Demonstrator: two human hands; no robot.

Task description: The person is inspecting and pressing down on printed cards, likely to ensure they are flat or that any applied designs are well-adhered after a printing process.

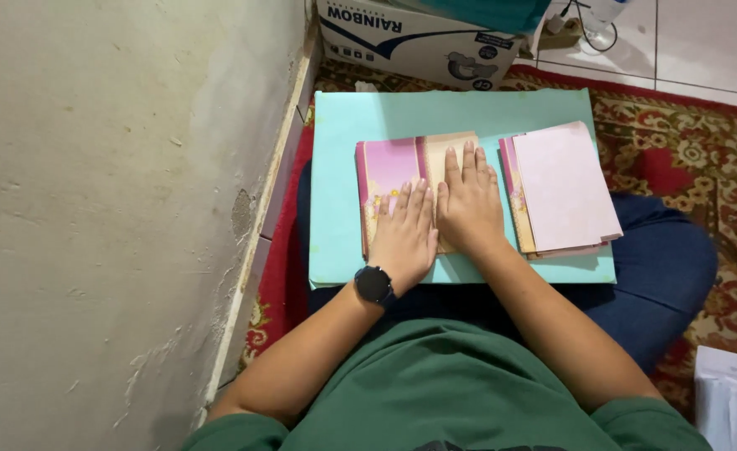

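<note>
In the head view, near the centre of the frame, the left hand (405, 236) lies flat, fingers straight and close together, pressing down on a pink and beige folded card (402, 171). The right hand (469, 203) lies flat just beside it, fingers extended, on the same card. The card rests on a light teal board (335, 209) across the lap. Right of centre sits a stack of pink cards (565, 188). A black watch (373, 285) circles the left wrist.
</note>
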